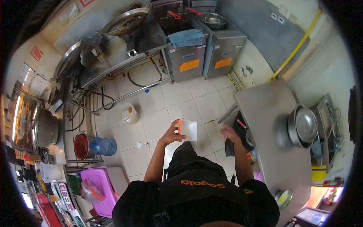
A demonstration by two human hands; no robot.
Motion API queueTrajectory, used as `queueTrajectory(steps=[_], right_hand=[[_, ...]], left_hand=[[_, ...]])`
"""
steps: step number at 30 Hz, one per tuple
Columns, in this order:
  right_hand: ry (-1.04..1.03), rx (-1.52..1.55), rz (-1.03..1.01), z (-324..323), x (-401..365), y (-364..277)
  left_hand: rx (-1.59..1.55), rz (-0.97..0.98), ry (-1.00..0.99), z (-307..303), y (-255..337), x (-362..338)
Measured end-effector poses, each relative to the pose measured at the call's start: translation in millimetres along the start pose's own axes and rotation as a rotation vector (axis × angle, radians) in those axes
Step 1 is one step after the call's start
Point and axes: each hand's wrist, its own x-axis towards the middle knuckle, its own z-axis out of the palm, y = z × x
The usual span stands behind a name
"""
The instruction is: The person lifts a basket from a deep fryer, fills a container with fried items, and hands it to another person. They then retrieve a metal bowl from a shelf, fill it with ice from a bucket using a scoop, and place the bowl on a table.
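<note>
Out in front of my body, my left hand (pixel 173 133) grips an orange and white paper food box (pixel 189 130) by its orange side. The white inside of the box faces up toward me, and it looks empty. My right hand (pixel 228 133) is apart from the box, near the left edge of the steel table (pixel 272 132). Motion blurs its fingers, and I see nothing clear in them. Below that hand, a dark bag or bin (pixel 231 145) stands partly under the table.
Two fryers (pixel 187 62) stand ahead, one with a blue cloth (pixel 186 38). Metal bowls (pixel 304 125) sit on the right table. On the floor are a white bucket (pixel 129 113), a blue water jug (pixel 104 146) and a purple-lidded box (pixel 99 181). A stove with woks (pixel 126 20) lines the left.
</note>
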Motion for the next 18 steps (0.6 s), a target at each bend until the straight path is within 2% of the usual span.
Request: queueTrajectory(steps=[1, 4, 6, 9, 11, 14, 15, 17, 18], right_hand=[[0.064, -0.251, -0.207, -7, 51, -7], [0.02, 0.357, 0.005, -30, 136, -126], [-0.054, 0.339, 0.089, -29, 199, -157], [-0.2, 0.265, 0.187, -24, 271, -167], [-0.363, 0.189, 0.228, -27, 323, -147], [-0.57, 0.418, -0.054, -56, 398, -126], [-0.464, 0.416, 0.051, -66, 402, -137], [-0.247, 0.394, 0.224, -115, 446, -201], [-0.197, 0.37, 0.118, -134, 477, -199]], left_hand=[[-0.053, -0.01, 0.031, -6, 5, 20], [-0.145, -0.02, 0.114, -30, 20, 84], [-0.13, -0.017, 0.137, -47, 42, 127], [-0.164, -0.009, 0.099, -79, 70, 196], [-0.178, 0.03, 0.087, -103, 113, 245], [-0.113, 0.153, 0.078, -140, 175, 323], [-0.103, 0.165, 0.082, -149, 191, 341], [-0.115, 0.151, 0.106, -164, 234, 379], [-0.106, 0.178, 0.124, -173, 248, 400]])
